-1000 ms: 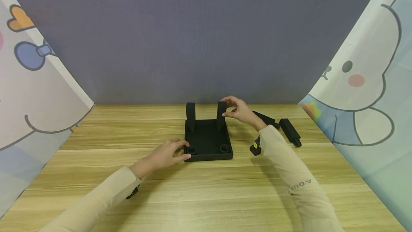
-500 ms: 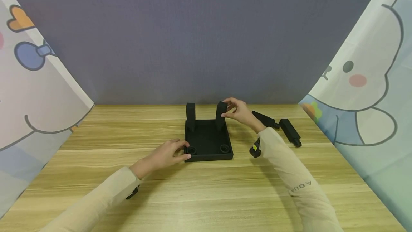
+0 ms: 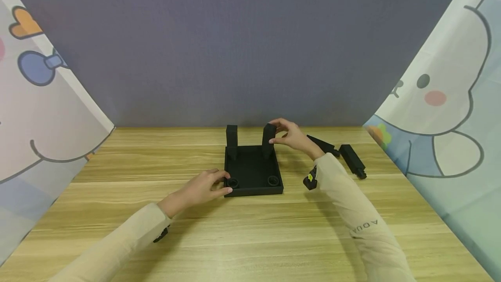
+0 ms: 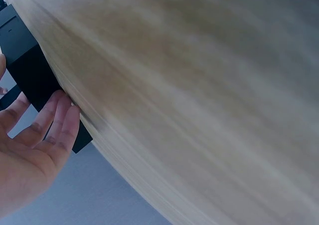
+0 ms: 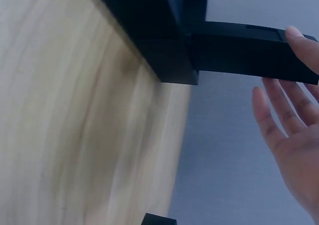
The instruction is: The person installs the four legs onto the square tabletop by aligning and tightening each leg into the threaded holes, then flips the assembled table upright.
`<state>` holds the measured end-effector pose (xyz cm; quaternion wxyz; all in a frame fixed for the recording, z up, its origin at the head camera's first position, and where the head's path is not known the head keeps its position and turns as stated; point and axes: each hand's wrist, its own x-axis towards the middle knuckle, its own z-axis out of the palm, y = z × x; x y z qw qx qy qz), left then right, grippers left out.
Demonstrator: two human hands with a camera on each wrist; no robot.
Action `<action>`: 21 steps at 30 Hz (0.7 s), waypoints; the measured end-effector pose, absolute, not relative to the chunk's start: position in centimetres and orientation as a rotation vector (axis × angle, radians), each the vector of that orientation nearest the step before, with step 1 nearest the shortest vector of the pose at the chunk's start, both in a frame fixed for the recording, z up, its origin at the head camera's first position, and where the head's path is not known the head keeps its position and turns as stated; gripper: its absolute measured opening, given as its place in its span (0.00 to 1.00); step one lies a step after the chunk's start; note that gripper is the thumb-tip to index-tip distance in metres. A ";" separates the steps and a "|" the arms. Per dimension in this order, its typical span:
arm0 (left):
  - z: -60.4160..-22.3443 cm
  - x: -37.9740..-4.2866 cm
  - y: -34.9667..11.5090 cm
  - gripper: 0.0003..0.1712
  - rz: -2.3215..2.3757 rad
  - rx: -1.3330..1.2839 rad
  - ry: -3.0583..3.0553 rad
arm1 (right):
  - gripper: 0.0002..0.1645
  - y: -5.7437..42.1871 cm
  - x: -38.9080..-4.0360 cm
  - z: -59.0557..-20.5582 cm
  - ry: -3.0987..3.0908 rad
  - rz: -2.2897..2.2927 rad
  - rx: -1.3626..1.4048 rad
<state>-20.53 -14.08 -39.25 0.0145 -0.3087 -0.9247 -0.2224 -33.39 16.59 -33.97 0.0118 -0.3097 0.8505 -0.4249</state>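
A shallow black square tray (image 3: pixel 253 192) lies on the wooden table, with raised round sockets at its two near corners. Two black square legs stand upright at its far corners. My right hand (image 3: pixel 291 136) pinches the top of the far-right leg (image 3: pixel 268 136) between thumb and fingers. The far-left leg (image 3: pixel 232 136) stands untouched. My left hand (image 3: pixel 200 187) holds the tray's near-left corner, thumb at the front wall and fingers by the left socket (image 3: pixel 232 182). In the left wrist view several fingers (image 4: pixel 55 120) press along the tray's side. The right wrist view shows the thumb (image 5: pixel 303 45) on the leg.
Two loose black legs with stub ends lie to the right: one (image 3: pixel 322 143) behind my right wrist, another (image 3: pixel 353 160) farther right. A grey panel (image 3: pixel 242 47) closes off the table's back. Cartoon-printed cloths (image 3: pixel 442 121) hang at both sides.
The far-right leg has turned slightly about its upright axis, with my right hand's fingers shifting a little on it. My left hand and the tray stay put.
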 end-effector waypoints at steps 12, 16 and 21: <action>-39.2 -20.4 -14.1 0.22 -0.703 -0.956 -2.885 | 0.32 16.9 -34.1 -33.5 2.487 -1.359 -1.007; -39.2 -20.4 -14.2 0.22 -0.704 -0.944 -2.891 | 0.32 16.9 -34.1 -33.7 2.510 -1.370 -0.989; -39.1 -20.5 -14.2 0.22 -0.707 -0.952 -2.891 | 0.31 16.3 -32.9 -33.3 2.547 -1.449 -1.000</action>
